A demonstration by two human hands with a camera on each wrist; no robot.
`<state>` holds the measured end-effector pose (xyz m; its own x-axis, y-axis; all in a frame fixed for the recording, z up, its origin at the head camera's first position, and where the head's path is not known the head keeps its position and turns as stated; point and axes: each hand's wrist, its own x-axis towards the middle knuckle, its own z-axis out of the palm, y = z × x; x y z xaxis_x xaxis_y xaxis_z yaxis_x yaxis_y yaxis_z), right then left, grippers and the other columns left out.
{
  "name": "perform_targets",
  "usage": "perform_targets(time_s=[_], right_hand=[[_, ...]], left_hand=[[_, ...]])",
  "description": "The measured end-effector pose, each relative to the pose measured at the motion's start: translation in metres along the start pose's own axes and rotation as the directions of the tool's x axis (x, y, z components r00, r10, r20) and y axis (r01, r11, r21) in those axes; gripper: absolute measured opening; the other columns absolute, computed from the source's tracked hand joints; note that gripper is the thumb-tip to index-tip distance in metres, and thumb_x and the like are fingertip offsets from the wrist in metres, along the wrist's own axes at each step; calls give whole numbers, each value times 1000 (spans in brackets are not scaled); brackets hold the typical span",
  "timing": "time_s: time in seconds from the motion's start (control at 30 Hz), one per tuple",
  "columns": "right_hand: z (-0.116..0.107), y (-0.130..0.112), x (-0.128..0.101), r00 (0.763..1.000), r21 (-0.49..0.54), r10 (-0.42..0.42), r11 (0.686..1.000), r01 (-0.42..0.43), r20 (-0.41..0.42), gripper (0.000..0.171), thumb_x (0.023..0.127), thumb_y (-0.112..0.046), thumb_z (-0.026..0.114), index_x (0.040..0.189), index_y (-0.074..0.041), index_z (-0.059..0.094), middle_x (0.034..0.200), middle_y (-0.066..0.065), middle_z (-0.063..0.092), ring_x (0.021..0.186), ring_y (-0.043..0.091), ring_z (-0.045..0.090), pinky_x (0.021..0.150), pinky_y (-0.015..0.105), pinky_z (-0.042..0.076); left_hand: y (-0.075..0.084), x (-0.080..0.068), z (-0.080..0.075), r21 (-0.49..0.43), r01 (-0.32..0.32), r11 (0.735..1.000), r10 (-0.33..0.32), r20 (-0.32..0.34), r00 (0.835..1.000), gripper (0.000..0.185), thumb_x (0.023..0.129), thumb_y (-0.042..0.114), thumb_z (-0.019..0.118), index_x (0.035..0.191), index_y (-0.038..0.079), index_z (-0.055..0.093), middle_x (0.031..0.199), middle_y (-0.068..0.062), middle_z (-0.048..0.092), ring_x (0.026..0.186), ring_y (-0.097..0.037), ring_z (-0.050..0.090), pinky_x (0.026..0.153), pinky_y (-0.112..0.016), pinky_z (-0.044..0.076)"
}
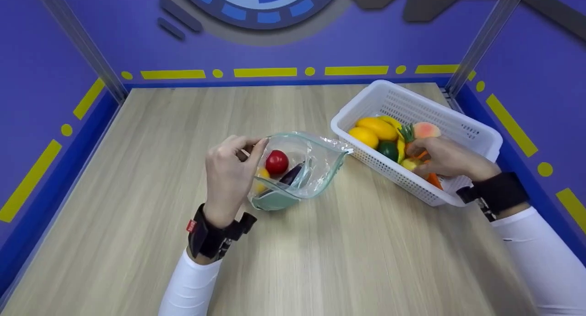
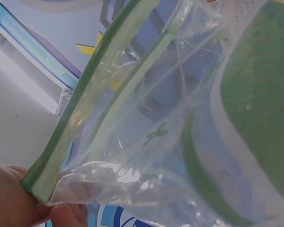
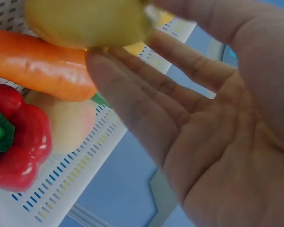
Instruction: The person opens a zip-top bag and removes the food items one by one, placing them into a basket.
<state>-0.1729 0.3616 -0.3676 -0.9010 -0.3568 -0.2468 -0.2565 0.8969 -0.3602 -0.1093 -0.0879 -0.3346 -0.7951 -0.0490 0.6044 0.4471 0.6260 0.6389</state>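
Several fruits (image 1: pixel 373 132) crowd the basket (image 1: pixel 458 119) around the right hand (image 1: pixel 439 158).

Left hand (image 1: pixel 229 167): raised, back toward the head camera, fingers curled in a pinch; white sleeve, black wrist strap. Right hand (image 1: pixel 439 158): reaching forward, palm down, fingers loosely bent; same sleeve and strap.

Hidden and cut-off parts around the white basket (image 1: pixel 476 133)

Beside the basket, the clear bag (image 1: pixel 300 167) lets a dark item inside be seen only as a blurred shape. In the basket, a carrot (image 1: pixel 432 179) is largely covered by the right hand (image 1: pixel 446 158). The yellow fruit (image 3: pixel 85 21) is cut off by the right wrist picture's top edge.
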Motion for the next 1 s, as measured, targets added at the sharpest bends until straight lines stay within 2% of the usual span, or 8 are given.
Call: perform_targets(time_s=[0.1,0.23,0.37,0.47,0.53,0.73,0.9,1.0], right_hand=[[-1,-3,-1,1000,15,3,1000,-3,7,49,92,-11,80,135,6,64,131,26,71,114,38,70,98,58,58],[-7,-12,-4,1000,1,-1,1000,1,-19,46,95,-15,78,135,4,65,131,25,71,107,35,71,91,53,61],[-15,-31,-12,993,-23,-53,998,51,-107,40,96,-17,78,131,0,69,129,22,71,104,33,71,89,50,62],[-19,-52,-19,974,-46,-121,992,114,-193,36,97,-16,78,129,-1,70,126,19,72,106,33,71,91,52,62],[-18,-67,-22,949,-67,-188,982,177,-254,32,95,-14,78,125,-2,72,121,18,75,103,32,74,89,51,63],[-7,-112,-25,827,-159,-409,912,377,-386,23,90,-11,84,111,-5,76,103,8,80,88,20,78,78,40,66],[3,-149,-25,760,-173,-512,857,486,-400,24,91,-16,84,112,-7,76,106,6,82,95,21,80,85,39,65],[10,-170,-19,723,-196,-585,809,554,-368,27,90,-16,85,114,-6,75,107,8,81,89,21,78,83,36,66]], left_hand=[[1,0,0,-3,3,1000,-3,3,1000,13,94,15,80,92,2,83,82,-10,78,65,-19,65,64,-21,52],[2,0,-1,-3,7,1000,-7,6,1000,14,94,16,81,91,2,83,82,-10,77,65,-19,65,63,-20,51],[1,0,-1,3,8,1000,-8,7,1000,14,94,16,81,91,2,82,81,-10,77,65,-18,65,63,-20,51],[2,0,-1,2,9,1000,-9,7,1000,14,94,16,80,91,3,83,82,-9,78,65,-18,65,63,-20,52],[2,0,-1,1,8,1000,-8,10,1000,14,95,16,80,92,3,83,83,-9,78,66,-18,65,64,-20,52],[3,-1,-1,1,0,1000,0,6,1000,13,95,15,80,91,2,82,82,-10,77,65,-19,65,63,-20,53],[2,-1,0,0,-5,1000,5,0,1000,13,94,15,81,92,2,83,83,-10,78,65,-19,66,64,-22,54],[2,-2,1,-5,-4,1000,4,5,1000,13,94,16,81,93,3,83,83,-10,78,66,-19,66,64,-21,54]])
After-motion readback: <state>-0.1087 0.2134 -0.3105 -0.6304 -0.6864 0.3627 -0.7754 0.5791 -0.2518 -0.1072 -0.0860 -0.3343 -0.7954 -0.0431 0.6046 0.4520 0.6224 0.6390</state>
